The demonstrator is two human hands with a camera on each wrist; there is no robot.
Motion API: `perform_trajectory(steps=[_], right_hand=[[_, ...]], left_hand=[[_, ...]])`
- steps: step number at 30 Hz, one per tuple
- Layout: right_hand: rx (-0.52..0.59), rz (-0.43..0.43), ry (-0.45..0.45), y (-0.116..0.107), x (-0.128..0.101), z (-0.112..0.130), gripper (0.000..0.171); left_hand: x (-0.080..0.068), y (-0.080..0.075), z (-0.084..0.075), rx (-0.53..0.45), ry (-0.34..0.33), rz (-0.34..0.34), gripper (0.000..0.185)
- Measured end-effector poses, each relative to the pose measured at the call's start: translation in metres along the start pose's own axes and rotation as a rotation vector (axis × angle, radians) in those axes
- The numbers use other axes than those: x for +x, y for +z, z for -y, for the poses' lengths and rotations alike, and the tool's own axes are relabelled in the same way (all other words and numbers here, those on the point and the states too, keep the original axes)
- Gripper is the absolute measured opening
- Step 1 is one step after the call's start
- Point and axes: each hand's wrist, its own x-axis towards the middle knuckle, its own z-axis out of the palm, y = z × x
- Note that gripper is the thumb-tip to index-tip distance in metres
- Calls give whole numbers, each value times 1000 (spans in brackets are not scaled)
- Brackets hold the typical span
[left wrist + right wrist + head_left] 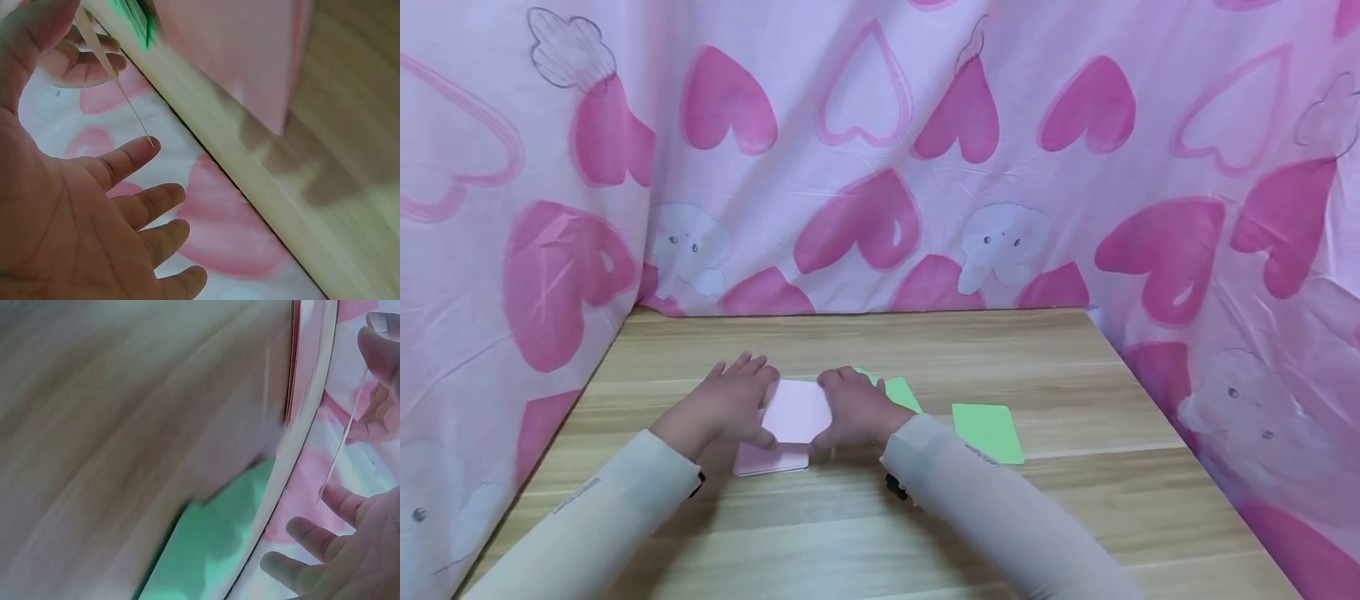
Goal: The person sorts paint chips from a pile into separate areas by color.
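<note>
A pale pink square card (796,411) is held up between both hands by its two sides. My left hand (736,402) pinches its left side with thumb and index finger, the other fingers spread. My right hand (859,408) grips the opposite side. In the left wrist view the card (119,84) is seen nearly edge-on, running from the thumb to the index fingertip. The right wrist view shows the card (345,434) as a thin line. Just below it, a small stack of pink cards (771,460) lies on the table, partly covered by the held card.
One green card (988,433) lies to the right on the wooden table (850,533). Other green paper (902,392) sits behind my right hand, partly hidden. A pink heart-patterned cloth (865,225) hangs round the table's back and sides.
</note>
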Motion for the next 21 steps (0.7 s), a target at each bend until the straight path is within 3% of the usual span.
perform_trajectory(steps=[9, 16, 21], right_hand=[[-40, 21, -8, 14, 4, 18, 106], [-93, 39, -19, 19, 8, 24, 102], [-119, 55, -14, 22, 11, 27, 103]], left_hand=[[-19, 13, 14, -37, -63, 22, 99], [-23, 24, 20, -63, -82, 33, 75], [-25, 28, 24, -69, -97, 41, 82]])
